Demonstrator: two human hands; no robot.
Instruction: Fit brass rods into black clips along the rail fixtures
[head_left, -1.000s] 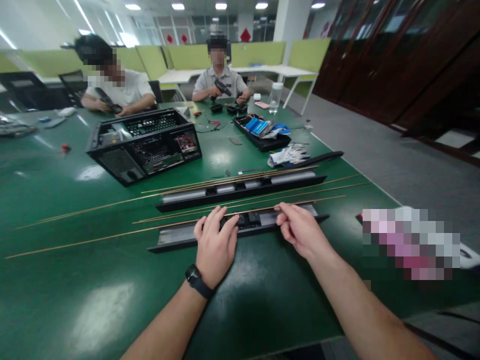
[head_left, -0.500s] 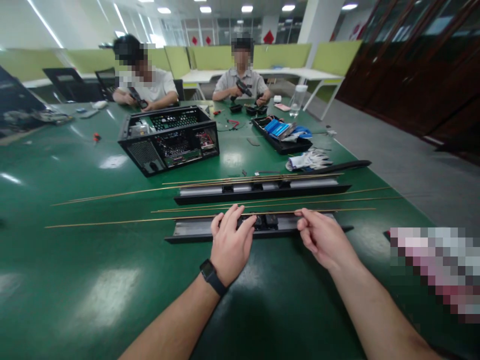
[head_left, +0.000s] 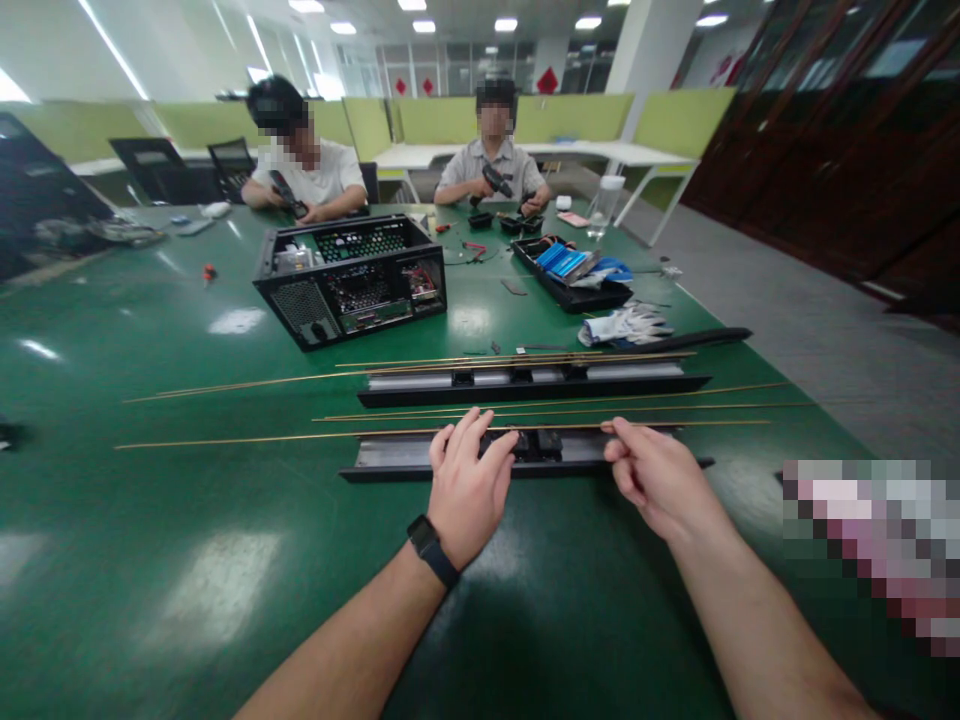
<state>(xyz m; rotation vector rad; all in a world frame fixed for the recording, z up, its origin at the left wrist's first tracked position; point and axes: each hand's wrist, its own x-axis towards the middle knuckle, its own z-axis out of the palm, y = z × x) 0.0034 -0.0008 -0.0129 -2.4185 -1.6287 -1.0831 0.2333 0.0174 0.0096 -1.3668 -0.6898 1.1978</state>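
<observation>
My left hand point(head_left: 472, 490), with a black watch on the wrist, lies with its fingers spread over a near metal channel point(head_left: 394, 455) edged in black. Its fingertips reach a thin brass-coloured rod point(head_left: 240, 440) along the channel's far side; contact is unclear. Black blocks point(head_left: 549, 443) sit in the channel beside the thumb. Thumb and index finger of my right hand point(head_left: 660, 475) pinch that rod near the channel's right part; the other fingers are curled. Beyond it, a second channel point(head_left: 630, 372) holds several black blocks, with more thin rods point(head_left: 247, 388) along its back.
A black computer case point(head_left: 352, 290) stands behind the channels. To the right are a black tray point(head_left: 570, 290) with blue items, white gloves point(head_left: 628, 325) and a long black strip point(head_left: 697, 340). Two people sit across the green table point(head_left: 187, 560), each holding a dark tool.
My view has shifted slightly, so the scene sits a little farther right. Both hands keep nearly the same pose and place at the near channel.
</observation>
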